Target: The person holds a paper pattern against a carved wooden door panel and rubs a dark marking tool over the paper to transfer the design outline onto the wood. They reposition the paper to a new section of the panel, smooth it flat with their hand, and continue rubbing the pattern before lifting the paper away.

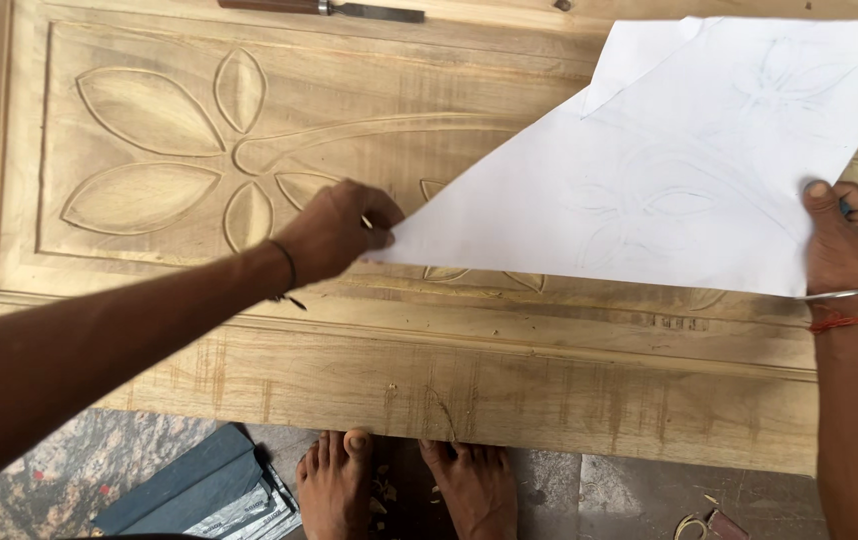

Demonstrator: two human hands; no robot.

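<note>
Fingers point(374, 215) of our left hand point(334, 232) pinch the lower left corner of a white sheet of paper point(669, 170), and our right hand point(844, 235) grips its lower right edge, thumb on top, with a blue pen tucked under the fingers. We hold the sheet, faintly traced with petals, over a carved wooden door panel point(249, 150) showing a leaf pattern. A chisel point(324, 9) lies along the panel's far edge. Our bare feet point(404, 485) stand on the floor below.

— Where's the camera?
— On my head, looking steeply down, close over the carved wooden panel point(349, 150), with my bare feet point(399, 490) at the bottom edge. One view only.
</note>
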